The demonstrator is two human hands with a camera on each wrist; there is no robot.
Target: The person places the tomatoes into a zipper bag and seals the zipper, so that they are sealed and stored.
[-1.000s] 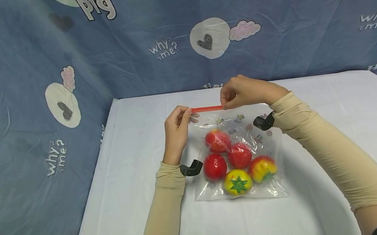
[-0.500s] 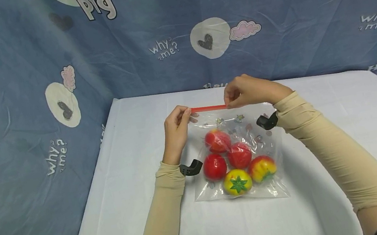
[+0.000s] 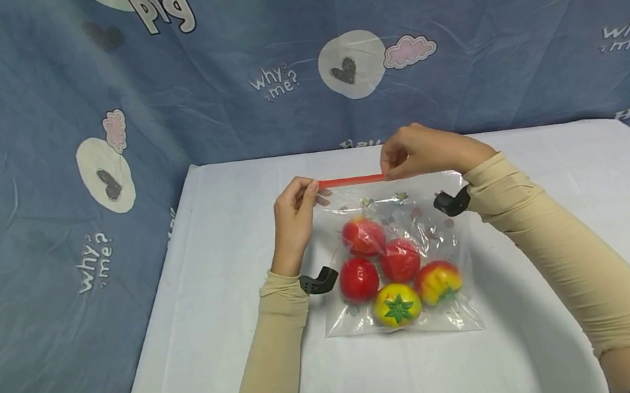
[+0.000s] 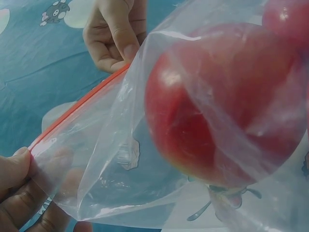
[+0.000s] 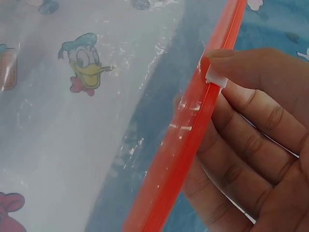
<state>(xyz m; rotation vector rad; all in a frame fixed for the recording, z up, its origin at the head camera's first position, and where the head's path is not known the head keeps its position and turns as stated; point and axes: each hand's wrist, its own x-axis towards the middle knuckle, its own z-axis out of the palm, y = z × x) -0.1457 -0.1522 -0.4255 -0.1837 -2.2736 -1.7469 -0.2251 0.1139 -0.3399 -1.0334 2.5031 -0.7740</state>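
A clear zip bag printed with cartoon figures lies on the white table, its red zip strip along the far edge. Inside show several round toy fruits: red ones, a yellow one with a green star-shaped top, and a red-and-yellow one. My left hand pinches the strip's left end between thumb and fingers. Farther right along the strip, my right hand pinches a small white slider with its thumb on top. The strip's right part is hidden behind that hand.
The table is covered in white cloth. A blue printed curtain hangs behind it and on the left. Black wrist cameras overlap the bag's sides in the head view.
My right hand has slid a little to the right along the red strip, so more of it shows between the hands. The left hand and the bag have stayed in place.
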